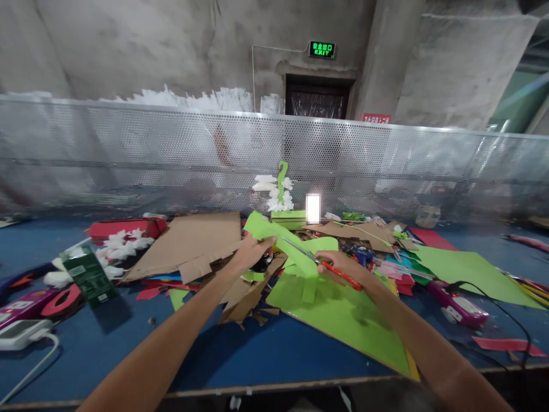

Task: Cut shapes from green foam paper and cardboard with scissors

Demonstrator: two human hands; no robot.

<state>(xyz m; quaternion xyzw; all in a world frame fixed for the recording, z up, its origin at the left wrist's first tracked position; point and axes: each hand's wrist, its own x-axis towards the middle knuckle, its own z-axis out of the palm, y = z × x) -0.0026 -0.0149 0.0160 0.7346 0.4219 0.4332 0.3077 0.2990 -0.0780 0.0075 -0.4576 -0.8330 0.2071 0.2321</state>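
My left hand (256, 250) pinches a strip of light green paper (262, 228) near its left end, above the middle of the table. From the right, my right hand (335, 264) grips scissors (345, 277) with red-orange handles. Their metal blades reach left over the green paper toward my left hand; whether they are cutting at this instant I cannot tell. Below both hands lies a large light green sheet (343, 320) with a yellow edge. Behind them stands a green and white paper figure (281, 191) on a green block.
Flat brown cardboard (197, 237) and scraps lie left of the hands. Farther left are a dark green carton (89, 274) and a red case (124, 229). At right sit a green sheet (472, 269) and a purple package (458, 304). A perforated metal screen (171, 149) closes the back.
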